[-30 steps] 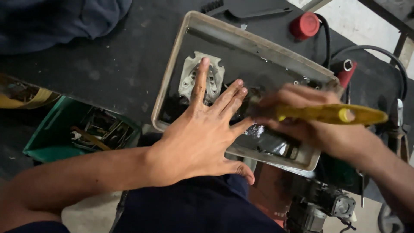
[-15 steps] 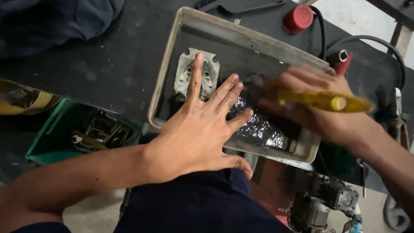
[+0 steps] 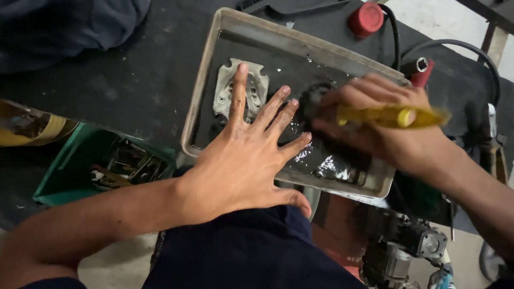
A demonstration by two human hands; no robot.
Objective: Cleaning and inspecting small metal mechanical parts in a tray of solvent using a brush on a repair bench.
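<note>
The left hand lies flat, fingers spread, pinning the grey metal casting in the oily tray, while the right hand, its grip closed on a yellow-handled brush, works beside it.

No packages, labels, signs or screens.

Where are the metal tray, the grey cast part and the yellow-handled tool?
metal tray point(image 3: 206, 85): head view, bare left wall.
grey cast part point(image 3: 224, 91): head view, left edge.
yellow-handled tool point(image 3: 375, 115): head view, handle middle.
</note>
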